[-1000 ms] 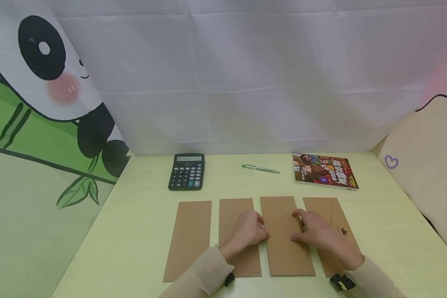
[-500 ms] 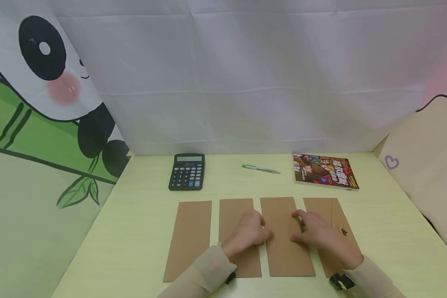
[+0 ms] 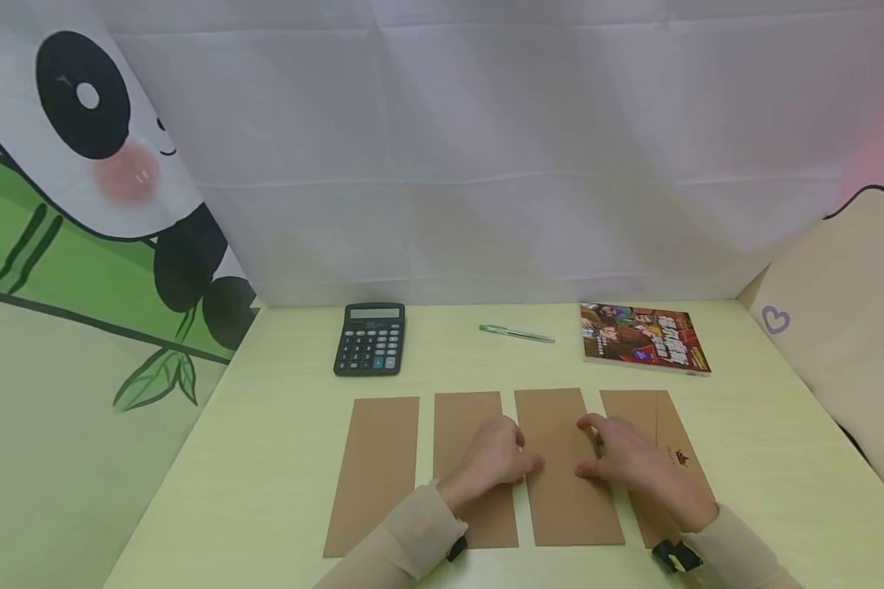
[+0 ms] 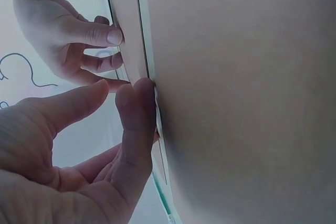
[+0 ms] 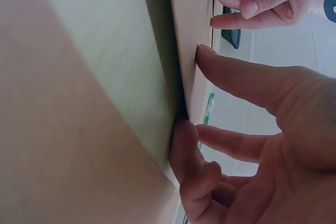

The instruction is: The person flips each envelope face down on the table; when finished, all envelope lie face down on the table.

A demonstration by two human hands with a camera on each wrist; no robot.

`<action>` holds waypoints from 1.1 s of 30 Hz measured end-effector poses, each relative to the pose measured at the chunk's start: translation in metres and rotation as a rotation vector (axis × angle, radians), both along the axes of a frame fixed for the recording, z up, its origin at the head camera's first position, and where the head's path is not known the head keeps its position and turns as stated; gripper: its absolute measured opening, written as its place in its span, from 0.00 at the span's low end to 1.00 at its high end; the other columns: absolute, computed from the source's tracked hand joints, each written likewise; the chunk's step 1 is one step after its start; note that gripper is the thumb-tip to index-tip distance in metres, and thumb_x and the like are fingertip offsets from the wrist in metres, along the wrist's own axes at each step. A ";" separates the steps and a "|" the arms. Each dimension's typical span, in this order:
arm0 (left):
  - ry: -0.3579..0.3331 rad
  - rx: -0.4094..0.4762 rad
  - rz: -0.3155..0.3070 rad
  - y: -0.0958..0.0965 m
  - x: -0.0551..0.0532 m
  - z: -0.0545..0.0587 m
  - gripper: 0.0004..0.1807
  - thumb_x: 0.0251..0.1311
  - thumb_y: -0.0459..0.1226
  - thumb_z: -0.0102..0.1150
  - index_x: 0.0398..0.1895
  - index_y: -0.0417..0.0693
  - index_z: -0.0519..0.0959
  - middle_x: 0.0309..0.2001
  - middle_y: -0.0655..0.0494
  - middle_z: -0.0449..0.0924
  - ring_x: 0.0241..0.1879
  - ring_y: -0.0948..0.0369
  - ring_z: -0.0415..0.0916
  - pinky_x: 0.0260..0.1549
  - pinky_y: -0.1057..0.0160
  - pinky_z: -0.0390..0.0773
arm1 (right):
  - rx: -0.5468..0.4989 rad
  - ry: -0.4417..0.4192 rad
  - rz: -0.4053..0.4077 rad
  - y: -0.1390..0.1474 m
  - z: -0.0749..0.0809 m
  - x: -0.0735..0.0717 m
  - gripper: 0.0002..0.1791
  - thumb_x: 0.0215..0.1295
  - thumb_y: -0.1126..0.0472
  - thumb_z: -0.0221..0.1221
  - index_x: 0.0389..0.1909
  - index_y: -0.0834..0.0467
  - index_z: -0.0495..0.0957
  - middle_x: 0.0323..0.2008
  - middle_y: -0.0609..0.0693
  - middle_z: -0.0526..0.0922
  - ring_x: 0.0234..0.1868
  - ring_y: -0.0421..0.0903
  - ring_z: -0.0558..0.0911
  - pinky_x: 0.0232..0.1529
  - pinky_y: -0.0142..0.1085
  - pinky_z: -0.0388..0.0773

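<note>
Several brown kraft-paper rectangles lie side by side; they may be envelopes or card sheets. My left hand (image 3: 489, 458) is over the second rectangle (image 3: 466, 409), its thumb reaching past the left edge of the third rectangle (image 3: 552, 425). In the left wrist view, that thumb stands apart from the fingers, whose tips are at an edge. My right hand (image 3: 626, 454) straddles the third rectangle's right edge. The right wrist view shows the thumb (image 5: 231, 77) on its face and a finger (image 5: 184, 148) at its edge. Beneath the right hand lies the rectangle with a crown print (image 3: 633, 409).
The leftmost brown rectangle (image 3: 376, 458) lies apart from both hands. Farther back on the pale table (image 3: 228, 474) are a black calculator (image 3: 370, 339), a green pen (image 3: 517, 334) and a colourful book (image 3: 642, 337). A white cloth (image 3: 486, 164) hangs behind.
My left hand's thumb has shifted slightly right, over the third rectangle's left edge. The right hand and the rectangles stay in nearly the same place.
</note>
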State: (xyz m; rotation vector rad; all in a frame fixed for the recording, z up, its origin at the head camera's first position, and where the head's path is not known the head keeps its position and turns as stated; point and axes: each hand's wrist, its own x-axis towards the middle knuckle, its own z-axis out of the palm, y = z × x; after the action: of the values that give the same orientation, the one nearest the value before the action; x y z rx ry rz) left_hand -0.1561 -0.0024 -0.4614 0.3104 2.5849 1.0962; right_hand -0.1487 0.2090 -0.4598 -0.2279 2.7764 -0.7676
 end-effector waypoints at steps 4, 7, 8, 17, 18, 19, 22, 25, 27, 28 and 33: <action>-0.013 -0.010 -0.002 0.000 -0.001 0.000 0.18 0.50 0.40 0.70 0.13 0.45 0.72 0.06 0.61 0.70 0.08 0.65 0.66 0.09 0.68 0.57 | -0.005 0.001 -0.005 0.000 -0.001 0.000 0.38 0.43 0.52 0.75 0.55 0.63 0.73 0.36 0.53 0.76 0.37 0.49 0.74 0.35 0.44 0.73; -0.018 -0.006 -0.008 -0.001 -0.001 0.001 0.15 0.51 0.40 0.69 0.16 0.44 0.75 0.07 0.61 0.70 0.09 0.65 0.67 0.10 0.68 0.60 | -0.009 -0.001 -0.010 0.002 -0.001 0.000 0.38 0.44 0.52 0.75 0.55 0.63 0.73 0.37 0.54 0.77 0.37 0.50 0.74 0.36 0.45 0.73; -0.018 -0.001 -0.010 -0.001 -0.001 0.001 0.15 0.51 0.40 0.69 0.15 0.44 0.75 0.07 0.61 0.69 0.09 0.65 0.66 0.10 0.68 0.59 | -0.015 -0.003 -0.015 0.003 -0.001 -0.001 0.38 0.44 0.51 0.75 0.56 0.63 0.73 0.38 0.54 0.77 0.38 0.50 0.75 0.37 0.46 0.74; 0.055 0.035 -0.066 0.002 -0.004 0.002 0.16 0.49 0.41 0.71 0.16 0.42 0.74 0.14 0.65 0.63 0.14 0.69 0.58 0.13 0.69 0.59 | -0.049 0.049 -0.006 0.027 0.006 0.001 0.40 0.47 0.51 0.74 0.56 0.68 0.71 0.39 0.57 0.77 0.38 0.52 0.74 0.39 0.48 0.74; 0.056 0.049 -0.077 0.004 -0.004 0.003 0.16 0.49 0.40 0.71 0.17 0.42 0.74 0.15 0.64 0.63 0.15 0.69 0.58 0.14 0.69 0.59 | -0.039 0.061 -0.002 0.031 0.005 0.001 0.40 0.47 0.51 0.74 0.56 0.69 0.71 0.39 0.57 0.77 0.38 0.52 0.74 0.39 0.48 0.74; 0.055 0.061 -0.086 0.006 -0.004 0.002 0.16 0.48 0.40 0.71 0.19 0.40 0.75 0.16 0.64 0.64 0.16 0.69 0.59 0.15 0.70 0.60 | -0.031 0.069 0.000 0.036 0.005 0.001 0.40 0.47 0.52 0.74 0.56 0.69 0.70 0.40 0.57 0.77 0.38 0.52 0.74 0.38 0.48 0.74; 0.040 0.113 -0.107 0.012 -0.003 -0.001 0.14 0.48 0.40 0.72 0.29 0.37 0.80 0.21 0.63 0.72 0.20 0.71 0.66 0.19 0.71 0.67 | -0.023 0.071 -0.008 0.048 0.005 0.001 0.39 0.48 0.53 0.73 0.57 0.69 0.69 0.43 0.62 0.77 0.42 0.56 0.76 0.39 0.50 0.75; 0.018 0.164 -0.134 0.020 -0.002 -0.003 0.19 0.48 0.39 0.73 0.41 0.37 0.82 0.30 0.59 0.79 0.25 0.71 0.73 0.26 0.71 0.74 | -0.037 0.070 -0.023 0.059 0.007 0.002 0.40 0.48 0.53 0.73 0.57 0.71 0.69 0.44 0.65 0.77 0.44 0.59 0.76 0.40 0.52 0.75; 0.005 0.183 -0.157 0.026 -0.001 -0.003 0.19 0.48 0.39 0.73 0.41 0.38 0.82 0.30 0.60 0.79 0.26 0.71 0.74 0.26 0.71 0.74 | -0.046 0.076 -0.032 0.066 0.007 0.003 0.41 0.47 0.52 0.73 0.57 0.71 0.68 0.43 0.65 0.77 0.44 0.60 0.76 0.40 0.53 0.74; 0.012 0.182 -0.167 0.029 0.000 -0.003 0.19 0.47 0.39 0.74 0.41 0.38 0.82 0.30 0.60 0.79 0.26 0.71 0.73 0.27 0.71 0.74 | -0.047 0.081 -0.034 0.069 0.006 0.003 0.41 0.47 0.51 0.73 0.57 0.71 0.68 0.43 0.65 0.76 0.43 0.60 0.76 0.40 0.53 0.74; 0.046 0.155 -0.203 0.042 0.002 -0.001 0.18 0.46 0.38 0.74 0.41 0.40 0.83 0.29 0.63 0.78 0.28 0.72 0.71 0.29 0.73 0.72 | 0.000 0.115 -0.044 0.082 0.003 0.004 0.41 0.48 0.50 0.72 0.56 0.71 0.68 0.40 0.64 0.76 0.41 0.60 0.75 0.38 0.53 0.74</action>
State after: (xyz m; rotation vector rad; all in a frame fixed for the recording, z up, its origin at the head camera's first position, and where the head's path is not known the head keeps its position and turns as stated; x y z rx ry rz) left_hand -0.1543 0.0398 -0.4625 0.6264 2.4459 1.2278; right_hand -0.1444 0.2910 -0.4566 -0.2184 2.8980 -0.7889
